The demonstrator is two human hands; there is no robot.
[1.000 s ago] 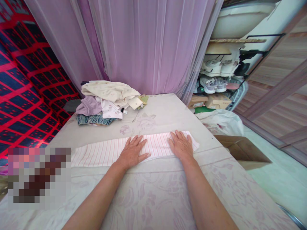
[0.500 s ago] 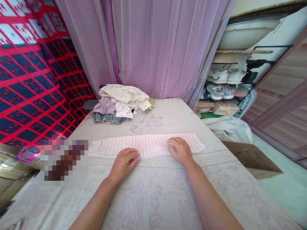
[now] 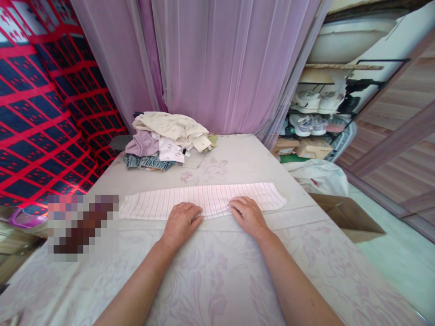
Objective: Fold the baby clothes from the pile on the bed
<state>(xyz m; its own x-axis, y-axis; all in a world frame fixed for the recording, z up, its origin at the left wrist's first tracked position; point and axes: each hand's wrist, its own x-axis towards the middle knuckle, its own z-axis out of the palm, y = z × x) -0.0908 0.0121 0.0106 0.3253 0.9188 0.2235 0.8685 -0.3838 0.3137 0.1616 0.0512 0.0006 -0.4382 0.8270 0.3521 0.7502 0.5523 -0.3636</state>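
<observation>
A white cloth garment with pink-orange stripes [image 3: 217, 199] lies folded into a long flat strip across the table; its kind cannot be made out. On its near edge, left of the middle, my left hand [image 3: 181, 222] has fingers and thumb drawn together on the fabric. My right hand [image 3: 249, 218] is bent over the same edge farther right, fingertips and thumb closing on the cloth. A short stretch of the striped fabric shows between the two hands, slightly creased near the right fingertips. The exact grip under the fingers is partly hidden.
Several clothes in a pile [image 3: 166, 140] sit at the table's back left, before a purple curtain [image 3: 217, 68]. A red and dark checked cloth [image 3: 50, 113] hangs left. On the right stand a shoe rack [image 3: 316, 102] and an open cardboard box [image 3: 346, 217]. A blurred patch covers the table's left edge.
My right hand has slid left and slightly nearer along the cloth, narrowing the gap between the hands. My left hand has moved a little right, and its fingers now lie lower on the edge.
</observation>
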